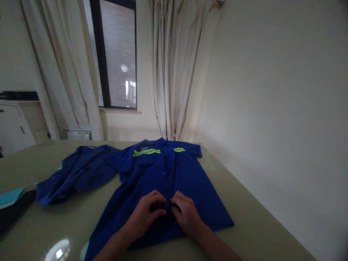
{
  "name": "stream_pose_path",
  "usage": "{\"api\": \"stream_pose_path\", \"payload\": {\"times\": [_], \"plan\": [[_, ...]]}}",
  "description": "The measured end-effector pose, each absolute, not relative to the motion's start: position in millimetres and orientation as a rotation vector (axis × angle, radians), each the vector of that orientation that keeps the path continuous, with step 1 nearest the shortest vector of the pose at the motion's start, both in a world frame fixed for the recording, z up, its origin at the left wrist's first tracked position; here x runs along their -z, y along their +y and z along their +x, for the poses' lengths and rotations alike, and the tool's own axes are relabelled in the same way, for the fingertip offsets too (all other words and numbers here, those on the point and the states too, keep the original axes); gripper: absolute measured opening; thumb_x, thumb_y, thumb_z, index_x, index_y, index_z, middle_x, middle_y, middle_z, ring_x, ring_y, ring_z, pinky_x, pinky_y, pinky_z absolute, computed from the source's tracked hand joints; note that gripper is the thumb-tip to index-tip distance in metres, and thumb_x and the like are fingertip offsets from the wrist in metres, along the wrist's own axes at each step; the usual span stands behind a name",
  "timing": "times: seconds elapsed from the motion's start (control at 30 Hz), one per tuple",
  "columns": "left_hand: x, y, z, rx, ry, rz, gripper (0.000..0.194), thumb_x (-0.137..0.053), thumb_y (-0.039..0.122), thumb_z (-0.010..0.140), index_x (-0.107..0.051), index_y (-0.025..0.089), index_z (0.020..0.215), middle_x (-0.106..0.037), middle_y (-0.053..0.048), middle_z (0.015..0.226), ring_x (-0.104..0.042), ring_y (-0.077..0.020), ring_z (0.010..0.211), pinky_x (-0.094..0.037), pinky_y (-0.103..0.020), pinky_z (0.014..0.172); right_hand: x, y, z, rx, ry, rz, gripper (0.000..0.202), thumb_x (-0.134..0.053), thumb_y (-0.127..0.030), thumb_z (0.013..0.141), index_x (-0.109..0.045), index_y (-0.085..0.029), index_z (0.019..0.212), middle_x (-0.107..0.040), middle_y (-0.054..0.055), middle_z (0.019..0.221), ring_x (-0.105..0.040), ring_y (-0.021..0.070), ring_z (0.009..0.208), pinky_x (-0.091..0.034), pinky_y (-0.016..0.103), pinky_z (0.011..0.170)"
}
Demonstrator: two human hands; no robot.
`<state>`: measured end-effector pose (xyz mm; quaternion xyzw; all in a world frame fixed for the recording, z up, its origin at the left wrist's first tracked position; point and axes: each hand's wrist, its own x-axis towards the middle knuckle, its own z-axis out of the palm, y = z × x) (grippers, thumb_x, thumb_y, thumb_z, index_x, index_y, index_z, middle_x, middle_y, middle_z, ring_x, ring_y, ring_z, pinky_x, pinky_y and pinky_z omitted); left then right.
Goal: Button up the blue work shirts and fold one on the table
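Observation:
A blue short-sleeved shirt (pixel 190 181) with yellow-green chest stripes lies spread on the table (pixel 255 217), its collar at the far end. My left hand (pixel 149 210) pinches the shirt's front placket low down, thumb and fingers curled together. Close beside it on the right, my right hand (pixel 185 210) pinches the other side of the same placket. Only a narrow gap separates the fingertips. Some buttons show on the placket above my hands. The bit of cloth between the fingers is dark and mostly hidden.
Left of the shirt lies a crumpled dark blue garment (pixel 84 174), touching its sleeve. A black item with a light-blue piece (pixel 11 197) is at the left edge. A wall (pixel 285 108) runs along the table's right side. Curtains (pixel 174 65) and a window (pixel 119 54) are behind.

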<state>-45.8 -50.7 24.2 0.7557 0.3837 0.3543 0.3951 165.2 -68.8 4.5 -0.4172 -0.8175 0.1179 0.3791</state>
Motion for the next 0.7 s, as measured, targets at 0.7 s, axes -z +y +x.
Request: {"api": "stream_pose_path", "payload": {"times": [0.7], "plan": [[-19, -61, -44, -1.132, 1.090, 2.178, 0.004, -0.058, 0.026, 0.095, -0.057, 0.025, 0.091, -0.068, -0.004, 0.104, -0.064, -0.0207, 0.098, -0.051, -0.033, 0.088, -25, -74, 166, -0.411, -1.948, -1.031, 0.020, -0.049, -0.029, 0.104, -0.066, -0.021, 0.096, -0.064, 0.004, 0.087, -0.062, 0.0176, 0.081, -0.046, 0.028, 0.076]]}}
